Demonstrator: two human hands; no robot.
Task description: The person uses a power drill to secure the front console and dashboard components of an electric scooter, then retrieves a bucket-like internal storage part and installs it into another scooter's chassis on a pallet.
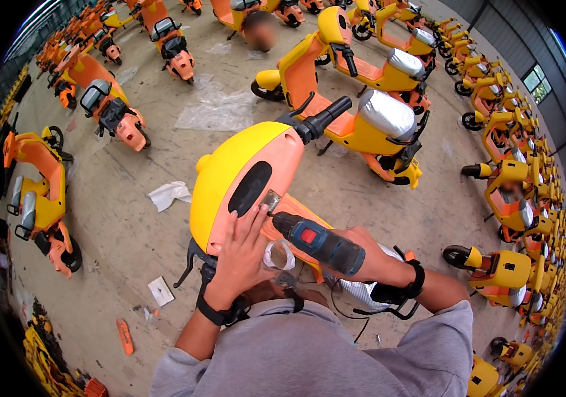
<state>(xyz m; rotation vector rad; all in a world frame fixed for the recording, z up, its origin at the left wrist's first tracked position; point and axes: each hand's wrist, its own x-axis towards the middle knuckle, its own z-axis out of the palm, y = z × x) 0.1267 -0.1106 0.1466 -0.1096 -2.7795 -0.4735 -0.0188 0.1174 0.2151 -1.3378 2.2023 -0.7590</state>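
My right hand [370, 254] is wrapped round the grip of a dark blue cordless drill [322, 243] with a red patch on top. Its chuck points left, with the tip close to my left fingertips. My left hand [240, 248] lies with fingers stretched out on the orange panel of a scooter's yellow front cover [233, 155]. Those fingertips touch the lower edge of a small metal plate [270, 200], beside a black oval display [250, 188]. Against the thumb side of that hand is a clear round plastic thing [279, 255]; whether it is held I cannot tell.
Close ahead on the right stands another yellow and orange scooter [346, 116] with a silver-covered seat. Several scooters line the right side and the far left. On the floor lie plastic sheeting [217, 109], white paper [168, 195], a white box [160, 291] and an orange piece [125, 336].
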